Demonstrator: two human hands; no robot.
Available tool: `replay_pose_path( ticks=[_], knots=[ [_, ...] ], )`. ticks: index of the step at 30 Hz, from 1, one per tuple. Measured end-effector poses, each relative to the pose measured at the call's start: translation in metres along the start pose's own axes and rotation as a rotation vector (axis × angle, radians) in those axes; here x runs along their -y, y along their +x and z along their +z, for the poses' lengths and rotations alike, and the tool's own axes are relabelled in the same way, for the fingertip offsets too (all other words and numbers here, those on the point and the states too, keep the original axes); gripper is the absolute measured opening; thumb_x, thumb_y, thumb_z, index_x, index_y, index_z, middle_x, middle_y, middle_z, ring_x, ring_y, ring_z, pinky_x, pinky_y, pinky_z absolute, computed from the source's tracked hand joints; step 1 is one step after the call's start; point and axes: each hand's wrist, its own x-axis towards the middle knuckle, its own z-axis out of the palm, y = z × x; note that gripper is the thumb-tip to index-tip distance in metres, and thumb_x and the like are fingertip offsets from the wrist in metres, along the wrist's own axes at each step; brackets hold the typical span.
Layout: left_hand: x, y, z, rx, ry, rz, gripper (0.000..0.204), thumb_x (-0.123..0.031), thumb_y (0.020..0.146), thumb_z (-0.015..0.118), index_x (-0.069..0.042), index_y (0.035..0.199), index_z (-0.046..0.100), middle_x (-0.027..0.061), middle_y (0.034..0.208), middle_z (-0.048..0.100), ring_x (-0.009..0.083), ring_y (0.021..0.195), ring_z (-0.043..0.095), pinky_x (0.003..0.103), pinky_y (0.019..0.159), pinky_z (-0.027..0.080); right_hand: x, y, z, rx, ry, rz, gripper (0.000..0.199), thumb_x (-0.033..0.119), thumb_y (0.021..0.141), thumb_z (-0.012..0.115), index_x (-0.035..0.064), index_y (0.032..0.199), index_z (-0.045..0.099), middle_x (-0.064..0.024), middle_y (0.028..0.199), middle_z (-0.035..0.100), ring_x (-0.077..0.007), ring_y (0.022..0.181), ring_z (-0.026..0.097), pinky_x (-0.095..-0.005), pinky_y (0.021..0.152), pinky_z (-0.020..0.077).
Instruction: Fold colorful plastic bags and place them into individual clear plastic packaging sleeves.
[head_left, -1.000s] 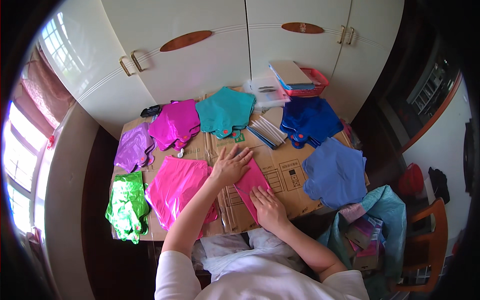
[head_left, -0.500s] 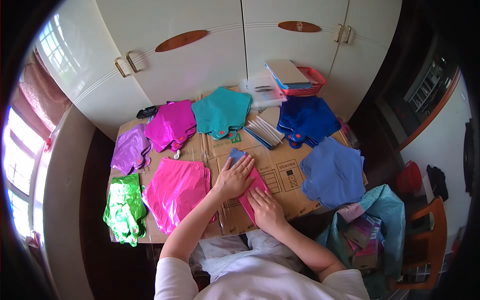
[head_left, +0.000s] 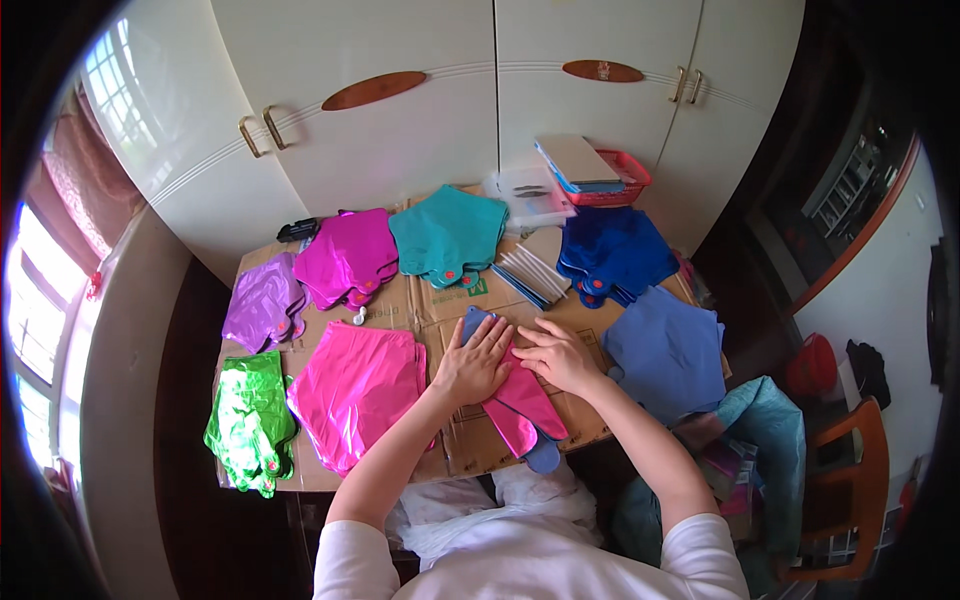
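A folded pink foil piece with blue ends [head_left: 530, 405] lies on the cardboard in front of me, looking like a flat, uninflated foil balloon. My left hand [head_left: 473, 366] is laid flat over its upper part, fingers stretched out and pressing down. Beside it, my right hand [head_left: 560, 357] has its fingers spread, the tips at the foil's right edge near the left fingers. The lower end of the foil fans out into two strips. To the left lies a stack of larger pink foil pieces [head_left: 358, 395]; to the right, a stack of dull blue ones [head_left: 665, 350].
Stacks of green [head_left: 248, 415], lilac [head_left: 262, 303], magenta [head_left: 347, 258], teal [head_left: 450, 235] and dark blue foil [head_left: 618, 250] ring the cardboard [head_left: 455, 440]. White sticks [head_left: 532, 272] lie behind my hands. A red basket [head_left: 630, 170] stands at the back; a wooden chair [head_left: 865, 480] is at the right.
My right hand has moved from the foil's lower part up beside my left hand. The lower end of the foil has spread into two strips. My left hand stays on the upper part.
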Motion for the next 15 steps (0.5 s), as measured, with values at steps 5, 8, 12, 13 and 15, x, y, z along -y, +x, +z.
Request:
replay_pose_path(
  ticks=[5,8,12,13,15],
  knots=[
    [0.001,-0.004,-0.001,0.007,0.005,-0.018,0.062,-0.043,0.092,0.041,-0.007,0.141,0.036,0.0075,0.147,0.035,0.0239,0.139,0.027,0.052,0.113,0.011,0.005,-0.014,-0.010,0.127,-0.038,-0.015,0.030,0.037,0.079,0.068,0.0256,0.107,0.071,-0.0030,0.131,0.056,-0.0331,0.130,0.039,-0.0420,0.106,0.0341],
    [0.000,-0.002,-0.002,0.007,0.002,-0.025,0.062,-0.044,0.092,0.041,-0.007,0.141,0.037,0.0074,0.147,0.035,0.0243,0.139,0.027,0.052,0.113,0.011,0.008,-0.029,-0.018,0.195,-0.069,-0.040,0.036,0.041,0.079,0.067,0.0265,0.112,0.068,-0.0026,0.135,0.052,-0.0362,0.134,0.033,-0.0455,0.108,0.0303],
    [0.000,-0.002,-0.001,0.001,0.007,-0.024,0.063,-0.045,0.091,0.041,-0.007,0.141,0.037,0.0075,0.147,0.035,0.0243,0.139,0.027,0.052,0.113,0.011,0.021,-0.047,-0.034,0.291,-0.097,-0.013,0.040,0.042,0.079,0.066,0.0270,0.115,0.066,-0.0023,0.141,0.046,-0.0383,0.137,0.027,-0.0500,0.109,0.0270],
    [0.001,-0.002,-0.001,-0.003,0.007,-0.023,0.063,-0.046,0.091,0.041,-0.007,0.141,0.037,0.0076,0.147,0.036,0.0244,0.139,0.027,0.052,0.113,0.012,0.026,-0.051,-0.037,0.317,-0.096,0.003,0.040,0.042,0.079,0.066,0.0268,0.116,0.066,-0.0022,0.141,0.044,-0.0386,0.137,0.025,-0.0505,0.110,0.0262],
    [0.000,-0.002,-0.002,-0.004,0.005,-0.026,0.064,-0.047,0.091,0.041,-0.006,0.141,0.037,0.0076,0.147,0.036,0.0244,0.139,0.027,0.052,0.113,0.012,0.031,-0.060,-0.041,0.345,-0.094,0.014,0.040,0.041,0.079,0.066,0.0262,0.116,0.066,-0.0020,0.142,0.043,-0.0386,0.138,0.024,-0.0509,0.110,0.0249]
  ],
)
